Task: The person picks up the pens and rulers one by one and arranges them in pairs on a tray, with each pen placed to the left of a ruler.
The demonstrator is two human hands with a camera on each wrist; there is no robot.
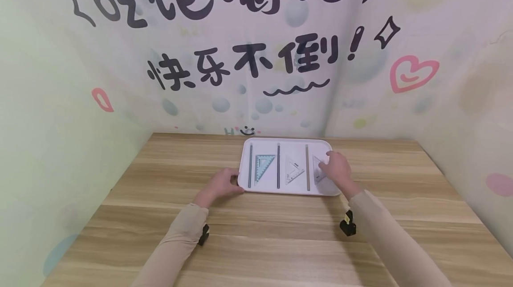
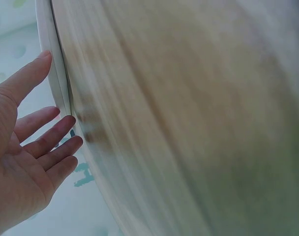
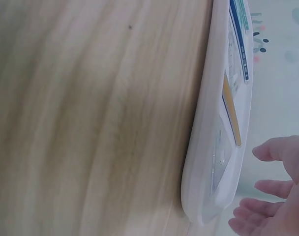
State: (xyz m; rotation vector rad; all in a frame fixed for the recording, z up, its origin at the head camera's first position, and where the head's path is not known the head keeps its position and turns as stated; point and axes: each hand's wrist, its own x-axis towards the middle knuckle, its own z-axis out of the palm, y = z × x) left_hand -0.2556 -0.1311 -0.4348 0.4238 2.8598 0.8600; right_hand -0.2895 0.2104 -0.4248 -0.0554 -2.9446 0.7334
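Observation:
A white tray [image 1: 292,149] lies on the table near the wall. In it, from left to right, are a grey-blue pencil [image 1: 250,166], a light blue set square [image 1: 259,173], a dark pencil [image 1: 278,166], a clear set square [image 1: 295,174], a tan pencil [image 1: 307,169] and another clear set square [image 1: 317,172]. My left hand [image 1: 220,184] is at the tray's left side, thumb by the near corner and fingers spread in the left wrist view. Over the right end hovers my right hand [image 1: 338,170], partly hiding the last set square; its thumb and fingers stand apart, gripping nothing visible.
The wood-grain table [image 1: 276,238] extends toward me and to both sides of the tray. Behind it hangs a printed wall sheet [image 1: 280,113] with large black characters. A black camera mount [image 1: 348,224] sits at the right wrist.

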